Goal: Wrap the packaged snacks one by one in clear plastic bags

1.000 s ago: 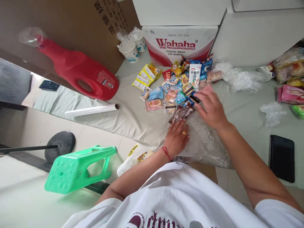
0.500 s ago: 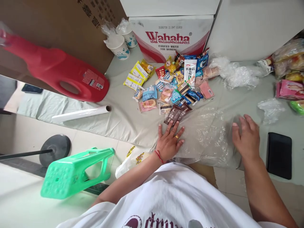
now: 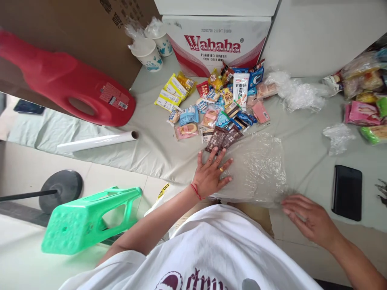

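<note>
A clear plastic bag (image 3: 260, 169) lies flat on the cloth-covered table at its front edge. My left hand (image 3: 210, 173) rests with spread fingers on the bag's left side, its fingertips by two dark brown packets (image 3: 216, 139). At the bag's lower right corner is my right hand (image 3: 308, 217), fingers stretched out and thumb apart, slightly blurred. Beyond the bag lies a pile of small wrapped snacks, among them a white packet (image 3: 241, 90), a blue packet (image 3: 189, 115) and yellow packets (image 3: 172, 92).
A black phone (image 3: 347, 192) lies on the right, near crumpled plastic (image 3: 338, 137). A Wahaha box (image 3: 217, 44) and paper cups (image 3: 148, 56) stand behind. Left are a red jug (image 3: 75, 84), a white roll (image 3: 98, 141) and a green stool (image 3: 87, 221).
My right hand has moved down and left to the bag's lower corner. The left hand stays spread on the bag. The whole view has shifted slightly.
</note>
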Available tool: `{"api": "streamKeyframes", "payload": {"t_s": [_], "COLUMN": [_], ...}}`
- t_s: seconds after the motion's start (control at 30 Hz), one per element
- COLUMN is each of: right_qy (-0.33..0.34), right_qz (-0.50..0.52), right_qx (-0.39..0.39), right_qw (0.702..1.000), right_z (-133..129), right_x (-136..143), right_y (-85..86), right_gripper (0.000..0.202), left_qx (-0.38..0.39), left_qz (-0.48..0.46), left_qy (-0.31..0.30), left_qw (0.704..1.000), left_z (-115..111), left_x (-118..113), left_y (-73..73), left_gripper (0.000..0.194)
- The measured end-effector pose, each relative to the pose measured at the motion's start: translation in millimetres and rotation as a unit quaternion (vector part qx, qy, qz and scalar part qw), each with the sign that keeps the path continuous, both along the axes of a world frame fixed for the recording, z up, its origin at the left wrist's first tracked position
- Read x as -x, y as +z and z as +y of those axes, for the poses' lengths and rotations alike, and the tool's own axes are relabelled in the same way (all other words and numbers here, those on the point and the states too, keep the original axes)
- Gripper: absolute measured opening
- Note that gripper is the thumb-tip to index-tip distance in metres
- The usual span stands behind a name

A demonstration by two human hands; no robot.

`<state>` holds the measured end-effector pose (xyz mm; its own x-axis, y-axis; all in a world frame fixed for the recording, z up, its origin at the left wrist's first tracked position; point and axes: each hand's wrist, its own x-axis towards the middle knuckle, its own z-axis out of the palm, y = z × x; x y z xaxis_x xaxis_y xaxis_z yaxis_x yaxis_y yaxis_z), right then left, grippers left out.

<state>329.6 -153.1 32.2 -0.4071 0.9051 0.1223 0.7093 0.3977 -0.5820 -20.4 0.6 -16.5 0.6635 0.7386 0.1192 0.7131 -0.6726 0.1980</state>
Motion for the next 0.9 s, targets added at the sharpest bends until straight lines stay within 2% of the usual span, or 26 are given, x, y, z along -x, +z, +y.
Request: {"api": "streamKeyframes", "payload": {"t_s": [0.1,0.2,0.27,0.33,0.4,0.47,0.57,0.67,0.77,0.9], "right_qy": [-0.073,-0.086,-0.069,-0.044,-0.011,0.042,0.110,0.136,0.105,0.060], "right_qz": [0.022,0.010,-0.028,-0.053,-0.088,-0.140,-0.189,-0.204,-0.228,-0.233], "right_qx": [-0.040,-0.102,-0.131,-0.140,-0.122,-0.082,-0.047,-0.062,-0.059,-0.037], "right_qw": [0.996,0.991,0.989,0.988,0.989,0.986,0.975,0.967,0.966,0.970], "right_z": [38,96,141,186,224,250,262,254,245,248], "right_x": [5,31,55,81,105,120,124,113,99,70], "right_y": [19.9,28.1,26.2,20.7,14.2,8.3,1.4,-2.8,-5.5,-9.8], "right_gripper": [0.014,0.013,0.017,0.024,0.028,0.030,0.041,0.050,0.057,0.059], "left_qx": [-0.013,-0.009,-0.004,-0.001,0.006,0.011,0.020,0.033,0.035,0.028], "left_qz": [-0.025,-0.027,-0.006,0.018,0.034,0.035,0.006,-0.023,-0.017,-0.001], "left_qy": [-0.016,-0.002,0.005,-0.016,-0.053,-0.075,-0.047,-0.001,0.017,-0.010], "left_qw": [0.999,1.000,1.000,1.000,0.998,0.997,0.999,0.999,0.999,1.000], "left_z": [-9,-13,-17,-25,-34,-41,-41,-29,-17,-14], "left_x": [3,4,4,4,6,10,16,18,14,10], "left_y": [3.4,2.0,-1.2,-4.7,-7.4,-8.3,-6.5,-3.9,-3.7,-6.9], "left_gripper": [0.058,0.052,0.050,0.052,0.053,0.055,0.054,0.052,0.050,0.052]}}
